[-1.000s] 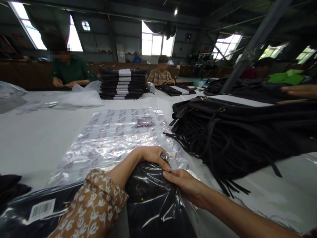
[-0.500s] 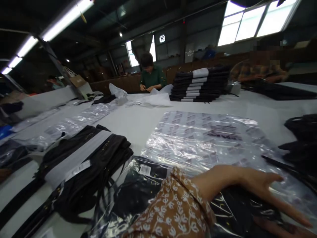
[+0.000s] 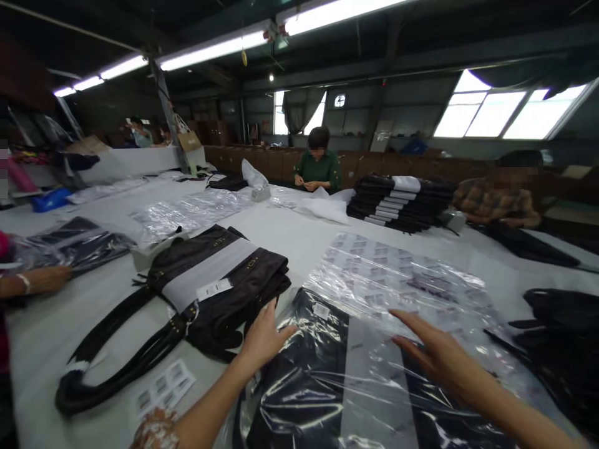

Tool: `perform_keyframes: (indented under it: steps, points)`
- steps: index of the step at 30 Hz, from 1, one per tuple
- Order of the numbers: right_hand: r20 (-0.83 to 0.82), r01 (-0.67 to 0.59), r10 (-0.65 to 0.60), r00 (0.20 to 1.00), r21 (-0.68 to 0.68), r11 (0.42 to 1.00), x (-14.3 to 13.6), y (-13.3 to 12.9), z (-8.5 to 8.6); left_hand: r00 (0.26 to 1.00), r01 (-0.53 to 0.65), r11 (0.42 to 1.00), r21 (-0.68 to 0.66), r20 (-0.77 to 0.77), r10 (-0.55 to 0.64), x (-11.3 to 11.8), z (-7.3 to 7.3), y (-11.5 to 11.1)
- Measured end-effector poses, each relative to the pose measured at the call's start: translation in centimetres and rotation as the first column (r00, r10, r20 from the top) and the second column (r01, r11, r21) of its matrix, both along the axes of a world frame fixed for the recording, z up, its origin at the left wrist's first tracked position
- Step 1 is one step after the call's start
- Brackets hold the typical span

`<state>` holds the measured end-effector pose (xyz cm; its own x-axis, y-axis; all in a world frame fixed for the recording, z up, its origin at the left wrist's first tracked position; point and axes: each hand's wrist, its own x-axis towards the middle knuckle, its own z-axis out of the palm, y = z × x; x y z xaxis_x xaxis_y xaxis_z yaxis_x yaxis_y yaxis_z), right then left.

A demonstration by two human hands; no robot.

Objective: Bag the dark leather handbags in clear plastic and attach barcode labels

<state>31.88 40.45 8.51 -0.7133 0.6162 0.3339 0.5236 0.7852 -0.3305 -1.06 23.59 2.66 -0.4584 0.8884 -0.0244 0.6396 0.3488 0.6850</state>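
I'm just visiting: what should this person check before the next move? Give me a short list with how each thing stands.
1. Left hand free: ok, open and holding nothing.
2. Right hand free: ok, open and gripping nothing.
3. Label on the package visible: ok, it faces up.
4. Plastic wrap smooth: not ok, creased.
5. Package's near end closed: cannot tell, it runs out of view.

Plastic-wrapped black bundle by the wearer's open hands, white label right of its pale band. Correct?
No: the head view shows the white label left of the pale band. Rest holds: plastic-wrapped black bundle by open left hand and right hand.
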Motion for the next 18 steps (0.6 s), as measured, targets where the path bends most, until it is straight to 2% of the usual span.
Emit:
perform_keyframes:
  steps: [3, 5, 7, 10, 12, 15, 18]
  points:
    - [0.214, -0.238, 0.222, 0.951, 0.055, 0.97, -10.8, -1.6, 1.8, 1.0, 0.014, 1.0, -0.017, 0.01, -0.014, 1.2, -1.1, -0.7]
    - [0.349, -0.385, 0.345, 0.871, 0.051, 0.921, -15.8, -1.7, 2.3, 1.0, 0.006, 1.0, -0.024, 0.012, -0.006, 1.6, -1.1, -0.7]
    - [0.461, -0.505, 0.44, 0.77, 0.019, 0.863, -19.2, -1.2, 2.6, 0.999, 0.0, 0.999, -0.037, 0.035, 0.001, 1.4, -1.2, -0.5]
    - [0.561, -0.624, 0.54, 0.627, -0.052, 0.78, -22.5, 0.1, 2.3, 0.996, 0.022, 0.997, -0.07, 0.084, -0.016, 0.7, -1.8, 0.1]
    - [0.587, -0.671, 0.584, 0.561, -0.091, 0.736, -23.9, 1.0, 1.6, 0.994, 0.049, 0.995, -0.086, 0.106, -0.04, 0.4, -2.5, 0.3]
    - [0.596, -0.7, 0.618, 0.512, -0.127, 0.703, -25.3, 2.2, 0.0, 0.99, 0.074, 0.991, -0.111, 0.124, -0.06, 0.4, -3.2, 0.6]
    - [0.59, -0.707, 0.632, 0.503, -0.139, 0.693, -25.8, 3.3, -2.1, 0.987, 0.091, 0.985, -0.144, 0.145, -0.07, 0.2, -3.3, 0.6]
